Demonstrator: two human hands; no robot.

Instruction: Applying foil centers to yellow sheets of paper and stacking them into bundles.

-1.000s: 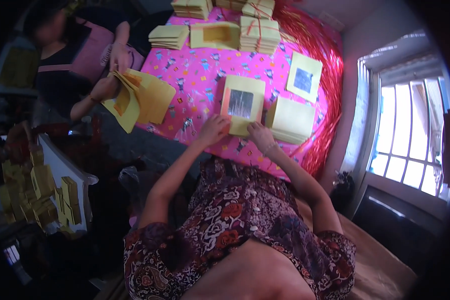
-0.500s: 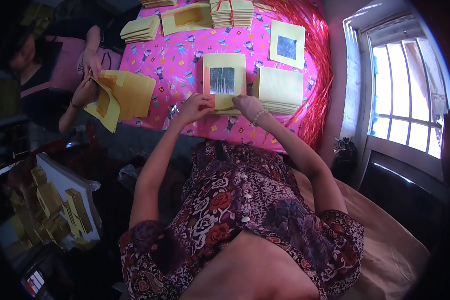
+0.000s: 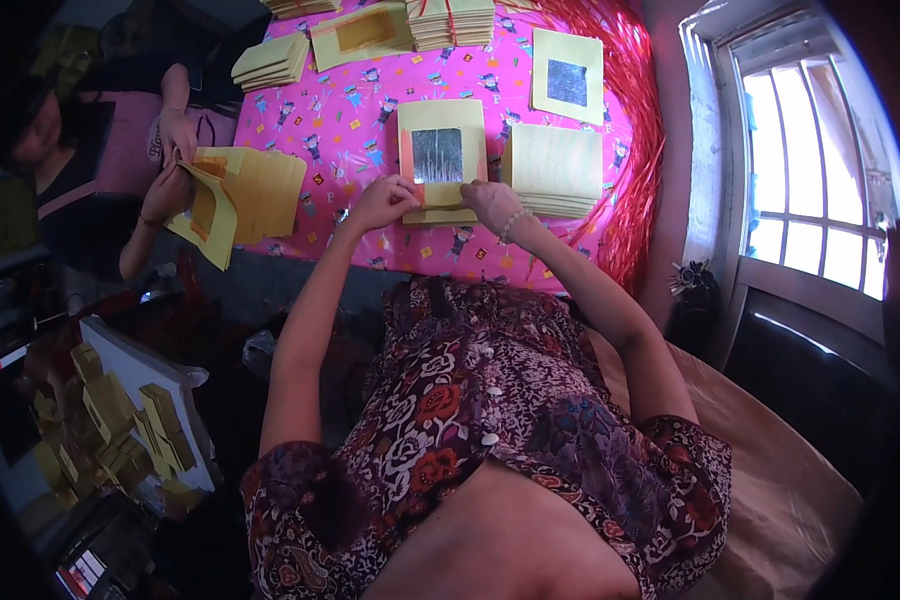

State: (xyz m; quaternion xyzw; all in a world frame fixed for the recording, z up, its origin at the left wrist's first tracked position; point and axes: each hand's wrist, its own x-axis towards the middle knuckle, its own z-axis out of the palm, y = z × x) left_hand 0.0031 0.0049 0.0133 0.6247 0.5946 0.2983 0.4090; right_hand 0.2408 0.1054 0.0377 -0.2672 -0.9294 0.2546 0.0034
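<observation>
On the tabletop [image 3: 345, 115], near its front edge, both hands [image 3: 384, 203] [image 3: 492, 206] — curled nearly closed — pinch yellow paper [image 3: 438, 158] (silver-patched) low down.

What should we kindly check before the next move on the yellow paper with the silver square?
1. Left hand at the near left corner of the yellow paper: ok.
2. Right hand at the near right corner: ok.
3. Silver square on the paper, mostly uncovered by the hands: ok.
4. Pile of yellow paper on the right, apart from the worked paper: ok.
5. Co-worker's hands away from this paper: ok.
6. Near edge pressed fully flat: cannot tell; the hands partly cover it.
</observation>
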